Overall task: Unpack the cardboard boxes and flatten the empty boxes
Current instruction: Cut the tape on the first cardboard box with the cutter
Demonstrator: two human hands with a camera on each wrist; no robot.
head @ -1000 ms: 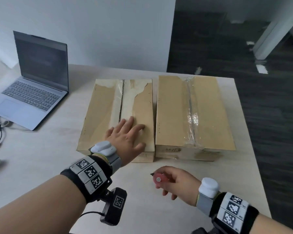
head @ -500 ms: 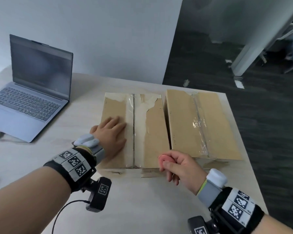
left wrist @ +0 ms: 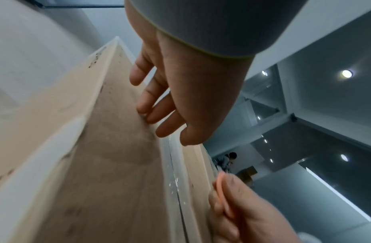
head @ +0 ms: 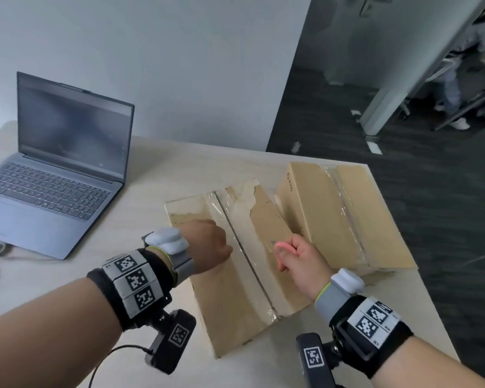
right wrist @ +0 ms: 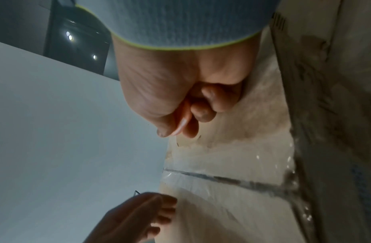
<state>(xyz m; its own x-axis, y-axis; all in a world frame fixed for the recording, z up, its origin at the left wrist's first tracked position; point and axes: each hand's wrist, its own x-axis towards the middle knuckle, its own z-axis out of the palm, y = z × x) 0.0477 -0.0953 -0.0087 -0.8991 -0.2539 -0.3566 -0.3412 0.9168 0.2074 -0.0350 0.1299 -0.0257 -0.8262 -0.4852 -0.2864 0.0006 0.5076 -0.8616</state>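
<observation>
On the bench (head: 179,169) we find two taped cardboard boxes side by side, the near box (head: 230,298) at centre and the far box (head: 319,214) just beside it at 2 o'clock, with a laptop (head: 53,175) well apart at 10 o'clock. The head view hides the fingers of the left hand (head: 207,245); the left wrist view shows them fairly straight, tips touching the near box top. We note the right hand (head: 300,259) curled round a pink cutter (head: 284,247) over that box; its blade is hidden.
</observation>
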